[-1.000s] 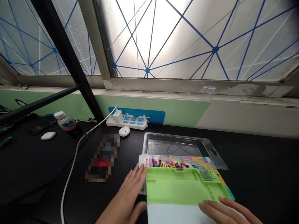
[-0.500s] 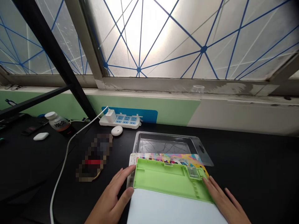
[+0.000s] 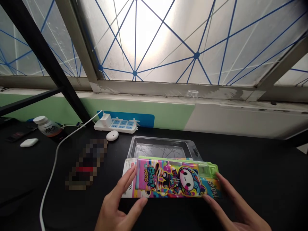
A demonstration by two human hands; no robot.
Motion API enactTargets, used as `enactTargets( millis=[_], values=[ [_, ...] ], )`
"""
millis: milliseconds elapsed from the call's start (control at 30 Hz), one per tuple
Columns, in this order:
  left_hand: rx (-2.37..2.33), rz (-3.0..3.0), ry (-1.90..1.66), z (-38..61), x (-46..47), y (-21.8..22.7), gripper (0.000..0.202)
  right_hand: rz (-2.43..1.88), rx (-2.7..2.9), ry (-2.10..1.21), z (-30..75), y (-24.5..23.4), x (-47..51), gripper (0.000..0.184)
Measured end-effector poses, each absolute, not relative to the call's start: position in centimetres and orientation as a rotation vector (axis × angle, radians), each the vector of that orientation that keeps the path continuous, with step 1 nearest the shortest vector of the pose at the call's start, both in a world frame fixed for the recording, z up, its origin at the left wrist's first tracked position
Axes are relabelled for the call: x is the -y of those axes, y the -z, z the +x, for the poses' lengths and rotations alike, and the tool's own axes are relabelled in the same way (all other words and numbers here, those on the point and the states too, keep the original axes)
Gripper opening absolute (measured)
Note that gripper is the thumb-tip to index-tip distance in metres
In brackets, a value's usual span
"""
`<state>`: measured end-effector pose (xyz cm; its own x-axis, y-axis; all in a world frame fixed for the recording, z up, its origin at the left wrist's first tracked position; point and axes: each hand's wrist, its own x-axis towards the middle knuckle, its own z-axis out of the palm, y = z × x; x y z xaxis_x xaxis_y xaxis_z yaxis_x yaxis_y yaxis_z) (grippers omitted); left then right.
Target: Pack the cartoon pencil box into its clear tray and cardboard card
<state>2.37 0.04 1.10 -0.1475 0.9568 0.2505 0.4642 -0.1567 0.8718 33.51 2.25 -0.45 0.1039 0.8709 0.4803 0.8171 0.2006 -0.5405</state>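
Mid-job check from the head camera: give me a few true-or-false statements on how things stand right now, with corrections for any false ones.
1. The cartoon-printed pencil box lies in front of the clear plastic blister tray. True.
2. The left hand is gripping the white cable. False: the left hand is at the box's left end, away from the white cable.
3. A white charger is plugged into the power strip. True.
4. The green plastic base faces up. False: the printed side faces up; the green plastic base shows only along the edges.
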Motion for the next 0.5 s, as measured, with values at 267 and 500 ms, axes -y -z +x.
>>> enactTargets(
  millis=[267,500],
  values=[
    [-1.723,2.160,-1.102,2.7,-6.1,-5.0,0.080,-1.360,2.007,-0.055,34.1,-2.1,-9.7,0.063],
    [-2.019,2.364,-0.769,1.9,-9.7,-2.5,0.042,-1.224,2.335,0.278,33.8,1.5,-14.3,0.054]
  ],
)
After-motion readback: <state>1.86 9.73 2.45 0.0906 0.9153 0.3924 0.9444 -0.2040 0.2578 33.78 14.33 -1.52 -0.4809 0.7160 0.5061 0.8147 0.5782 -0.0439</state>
